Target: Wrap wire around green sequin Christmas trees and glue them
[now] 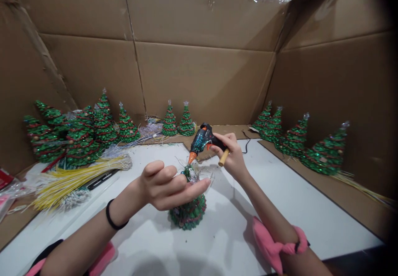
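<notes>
My right hand (233, 153) grips a black hot glue gun (203, 139) with an orange nozzle and trigger; a tan glue stick (224, 157) shows beside its handle. The nozzle points down at the top of a small green Christmas tree (188, 213) with red garland, standing on the white board in front of me. Across the tree's middle lies my left hand (168, 189), fingers curled and the lowest one reaching past its right side. Its thumb and whatever it may hold are hidden. Thin wires and shiny bits surround the treetop.
More decorated trees stand at the left (82, 139), at the back (169, 120) and along the right (326, 153). Yellow and white wire bundles (81, 176) lie left, beside a black knife-like tool (102, 179). Cardboard walls (205, 72) enclose the white board (280, 193).
</notes>
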{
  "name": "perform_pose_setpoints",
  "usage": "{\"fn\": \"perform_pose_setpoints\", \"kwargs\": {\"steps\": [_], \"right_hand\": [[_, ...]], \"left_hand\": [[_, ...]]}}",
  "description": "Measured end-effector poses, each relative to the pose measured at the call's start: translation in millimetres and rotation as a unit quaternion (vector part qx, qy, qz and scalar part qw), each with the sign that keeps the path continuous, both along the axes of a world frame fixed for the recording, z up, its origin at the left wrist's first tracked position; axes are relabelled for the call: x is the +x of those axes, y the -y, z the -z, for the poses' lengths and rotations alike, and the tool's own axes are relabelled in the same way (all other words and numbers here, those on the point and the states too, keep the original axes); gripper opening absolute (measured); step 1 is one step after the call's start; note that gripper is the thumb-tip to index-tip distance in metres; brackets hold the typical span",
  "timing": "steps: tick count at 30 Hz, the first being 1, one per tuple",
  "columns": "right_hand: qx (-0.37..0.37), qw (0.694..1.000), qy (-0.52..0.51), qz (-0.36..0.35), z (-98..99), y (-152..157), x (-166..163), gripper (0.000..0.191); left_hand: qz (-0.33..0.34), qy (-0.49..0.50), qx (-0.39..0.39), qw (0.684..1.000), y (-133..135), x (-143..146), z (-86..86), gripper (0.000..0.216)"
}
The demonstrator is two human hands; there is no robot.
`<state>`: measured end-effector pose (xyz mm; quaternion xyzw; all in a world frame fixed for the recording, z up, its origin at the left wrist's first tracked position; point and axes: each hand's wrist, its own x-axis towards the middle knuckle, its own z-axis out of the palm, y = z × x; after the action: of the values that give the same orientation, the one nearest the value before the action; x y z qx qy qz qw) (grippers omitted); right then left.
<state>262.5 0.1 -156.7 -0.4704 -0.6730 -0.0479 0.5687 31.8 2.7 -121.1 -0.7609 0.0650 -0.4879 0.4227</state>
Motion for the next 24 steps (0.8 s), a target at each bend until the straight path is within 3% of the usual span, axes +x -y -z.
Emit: {"fn": "perform_pose_setpoints", "kwargs": {"steps": [24], "right_hand": [[-0.011,1.0,-0.002,0.01,-2.1,2.5,-0.4,0.038]], "left_hand": [[-0.014,0.0,-0.013,1.0,0.0,0.0,2.2,0.017]]}}
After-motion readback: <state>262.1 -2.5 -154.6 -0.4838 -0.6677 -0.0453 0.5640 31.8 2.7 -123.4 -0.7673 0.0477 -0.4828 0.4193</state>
